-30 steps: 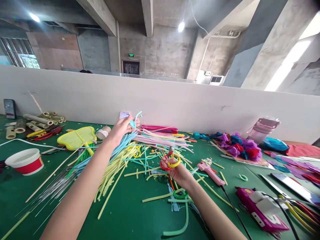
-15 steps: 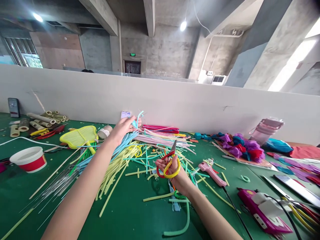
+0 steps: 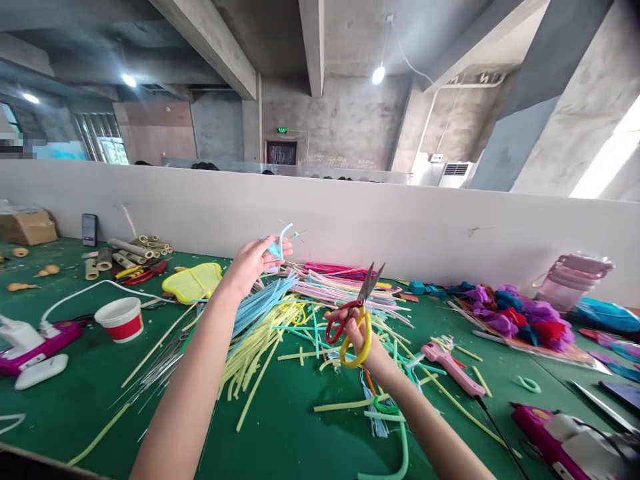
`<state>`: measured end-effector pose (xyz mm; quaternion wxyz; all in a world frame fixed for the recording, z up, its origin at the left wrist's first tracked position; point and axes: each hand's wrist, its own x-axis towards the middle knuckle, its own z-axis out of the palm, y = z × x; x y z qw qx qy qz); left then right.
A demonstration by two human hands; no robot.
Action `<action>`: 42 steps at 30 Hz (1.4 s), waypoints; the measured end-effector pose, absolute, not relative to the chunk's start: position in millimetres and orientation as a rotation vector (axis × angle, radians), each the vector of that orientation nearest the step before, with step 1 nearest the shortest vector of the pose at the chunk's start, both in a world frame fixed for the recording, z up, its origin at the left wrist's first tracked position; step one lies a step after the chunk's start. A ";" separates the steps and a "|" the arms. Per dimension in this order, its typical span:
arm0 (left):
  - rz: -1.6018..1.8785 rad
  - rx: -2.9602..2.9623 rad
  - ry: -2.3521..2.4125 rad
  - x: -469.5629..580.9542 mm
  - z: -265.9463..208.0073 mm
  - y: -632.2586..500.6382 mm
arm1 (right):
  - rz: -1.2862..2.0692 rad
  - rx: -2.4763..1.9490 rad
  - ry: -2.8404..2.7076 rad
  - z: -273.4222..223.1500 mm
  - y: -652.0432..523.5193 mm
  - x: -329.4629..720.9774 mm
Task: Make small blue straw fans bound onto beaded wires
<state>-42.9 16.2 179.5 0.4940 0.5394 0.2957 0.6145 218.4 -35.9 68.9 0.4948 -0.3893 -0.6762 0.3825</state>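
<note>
Raised over the back of the table, my left hand (image 3: 250, 267) pinches a light blue pipe cleaner piece (image 3: 286, 235), its curved end sticking up. Thin wire-like strands show beside it. My right hand (image 3: 356, 328) has its fingers in the loops of a pair of scissors (image 3: 369, 287), one red loop and one yellow, with the blades apart and pointing up. Below and between the hands lie light blue pipe cleaners (image 3: 263, 297), yellow pipe cleaners (image 3: 257, 333) and pink pipe cleaners (image 3: 345, 290). A blue tassel (image 3: 376, 423) lies under my right wrist.
A pink glue gun (image 3: 453, 370) with a black cord lies at right, near a magenta power strip (image 3: 543, 443). At left are a paper cup (image 3: 119, 320), a yellow fan-shaped piece (image 3: 193, 283), and bamboo tubes (image 3: 133, 250). A pink bottle (image 3: 575, 280) stands by the white partition (image 3: 425, 220).
The scissor blades have spread apart, having been together. The view has swung left, bringing another power strip and a cardboard box into sight. My left hand still has the blue piece.
</note>
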 end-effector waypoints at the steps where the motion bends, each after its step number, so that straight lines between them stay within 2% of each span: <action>1: 1.498 1.307 0.698 -48.6 183.7 12.2 | 0.939 -0.912 -1.683 75.9 -35.9 217.4; 5: 1.518 1.336 0.624 -52.6 192.9 2.5 | 0.940 -0.836 -1.853 111.1 -37.3 216.2; 10: 1.505 1.534 0.702 -34.2 191.2 -3.3 | 0.644 -0.957 -1.869 159.4 -41.1 200.8; 14: 1.649 1.610 0.799 -31.5 192.8 -8.7 | 0.369 -1.023 -1.829 175.9 -48.9 177.1; 25: 1.747 1.553 0.864 -45.8 191.6 8.0 | -0.044 -1.166 -1.944 137.4 -34.0 166.0; 42: 1.967 1.598 0.861 -29.7 185.7 15.3 | 0.009 -1.209 -1.953 134.0 -37.8 156.0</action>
